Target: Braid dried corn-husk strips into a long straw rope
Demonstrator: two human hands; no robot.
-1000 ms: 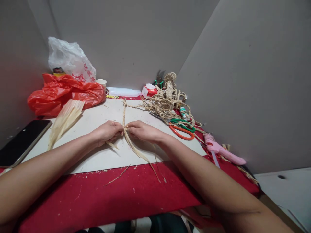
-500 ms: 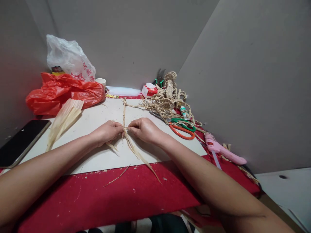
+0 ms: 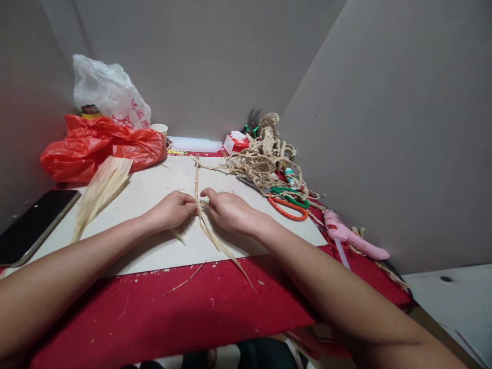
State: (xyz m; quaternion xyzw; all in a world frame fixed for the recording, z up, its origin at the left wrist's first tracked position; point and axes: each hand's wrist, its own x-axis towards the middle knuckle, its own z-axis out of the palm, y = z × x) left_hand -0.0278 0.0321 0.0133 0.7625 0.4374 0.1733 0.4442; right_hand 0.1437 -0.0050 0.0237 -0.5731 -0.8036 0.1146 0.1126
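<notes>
Fingers of the left hand (image 3: 172,209) are pinched on a thin, tan, twisty husk cord (image 3: 197,180) over the flat white board (image 3: 154,257); right hand (image 3: 229,210) sits just beside it, index kinda lifted, can't tell if it's gripping anything.

My left hand (image 3: 175,209) pinches a braided cord's (image 3: 197,182) lower end; my right hand (image 3: 228,209), index finger raised, is just beside it. Pale husks (image 3: 102,192) lie left of my hands, a pink glue gun (image 3: 351,237) right.
</notes>
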